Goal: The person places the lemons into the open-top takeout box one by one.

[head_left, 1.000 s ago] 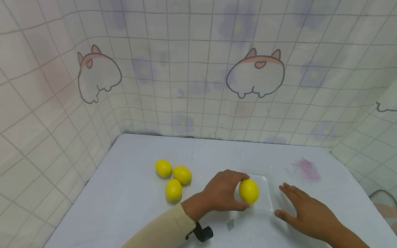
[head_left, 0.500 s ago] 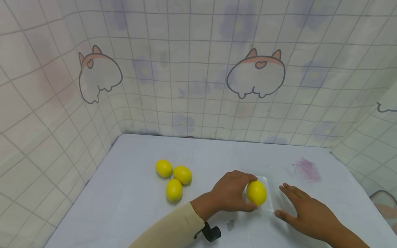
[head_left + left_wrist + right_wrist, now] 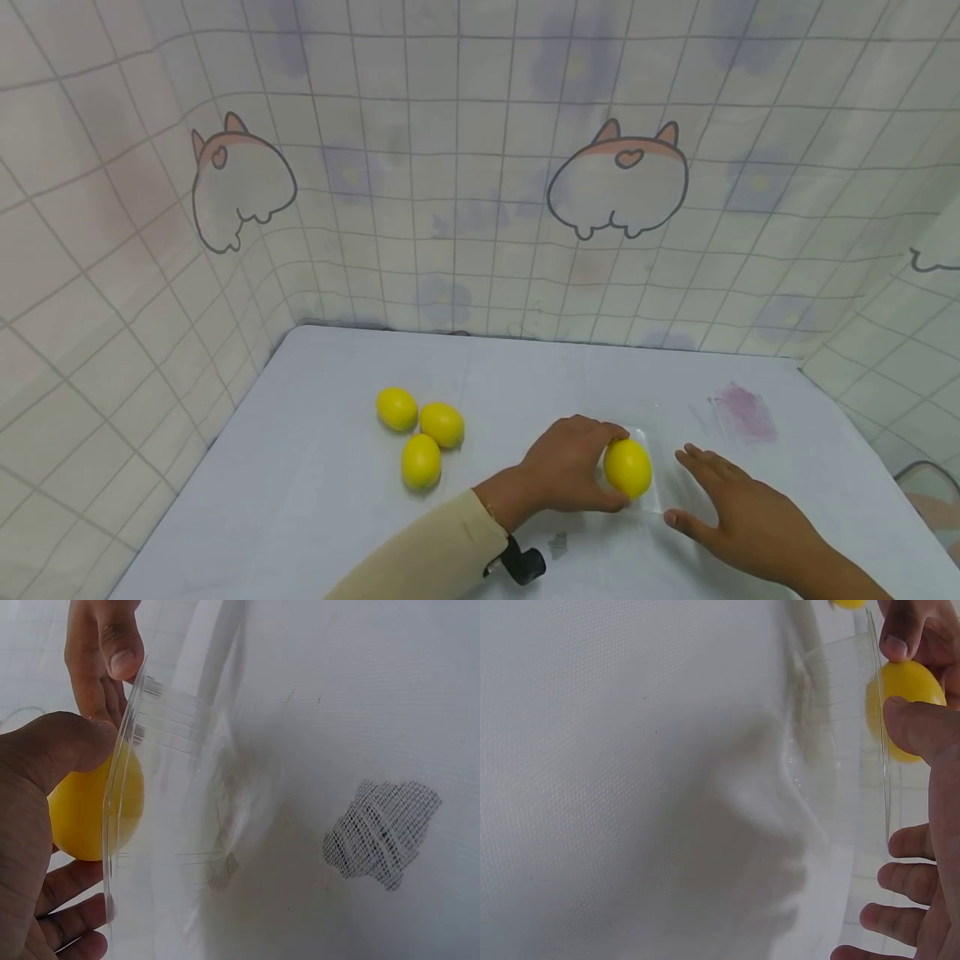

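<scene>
A yellow lemon is held between the thumb and fingers of my left hand, over a clear plastic container. In the left wrist view the lemon straddles the rim of the container, its lower part showing through the transparent wall. My right hand stays just right of the container, fingers and thumb spread and holding nothing. From the right wrist, its fingertips appear close to the rim. Much of the container is hidden behind my left hand and the lemon in the head view.
Three more lemons, the back one, the middle one and the front one, lie clustered on the white table to the left. A pink stain marks the cloth at right. A patterned curtain rises behind the table.
My left hand has carried the lemon to the right, further over the container. The right hand and the three lemons on the table have stayed in place.
</scene>
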Motion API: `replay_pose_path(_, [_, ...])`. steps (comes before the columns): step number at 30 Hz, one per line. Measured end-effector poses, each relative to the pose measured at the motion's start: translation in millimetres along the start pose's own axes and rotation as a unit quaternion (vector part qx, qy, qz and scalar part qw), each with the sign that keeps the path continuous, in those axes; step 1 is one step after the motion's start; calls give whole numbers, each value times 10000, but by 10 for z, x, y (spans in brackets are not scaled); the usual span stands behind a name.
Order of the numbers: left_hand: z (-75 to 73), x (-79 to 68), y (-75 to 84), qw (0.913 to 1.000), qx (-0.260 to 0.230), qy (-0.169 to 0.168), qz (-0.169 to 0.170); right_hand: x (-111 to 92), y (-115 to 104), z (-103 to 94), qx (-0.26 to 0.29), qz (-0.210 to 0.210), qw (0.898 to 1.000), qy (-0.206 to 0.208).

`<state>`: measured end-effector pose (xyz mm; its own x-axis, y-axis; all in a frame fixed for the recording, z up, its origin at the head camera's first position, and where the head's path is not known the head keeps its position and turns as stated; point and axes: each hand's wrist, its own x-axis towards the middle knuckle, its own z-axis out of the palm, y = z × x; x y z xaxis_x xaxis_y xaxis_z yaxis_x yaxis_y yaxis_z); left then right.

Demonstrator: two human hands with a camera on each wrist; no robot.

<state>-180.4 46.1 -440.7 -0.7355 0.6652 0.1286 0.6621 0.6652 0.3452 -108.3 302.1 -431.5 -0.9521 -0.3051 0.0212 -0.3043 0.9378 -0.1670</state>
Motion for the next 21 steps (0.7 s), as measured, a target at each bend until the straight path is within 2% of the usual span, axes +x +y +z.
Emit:
replay_pose_path(7, [31, 68, 36, 9999, 117, 25, 43, -5, 22, 22, 23, -88, 9999, 136])
replay_pose_path(21, [65, 146, 117, 9997, 219, -55, 37, -9, 27, 29, 62, -74, 9999, 109])
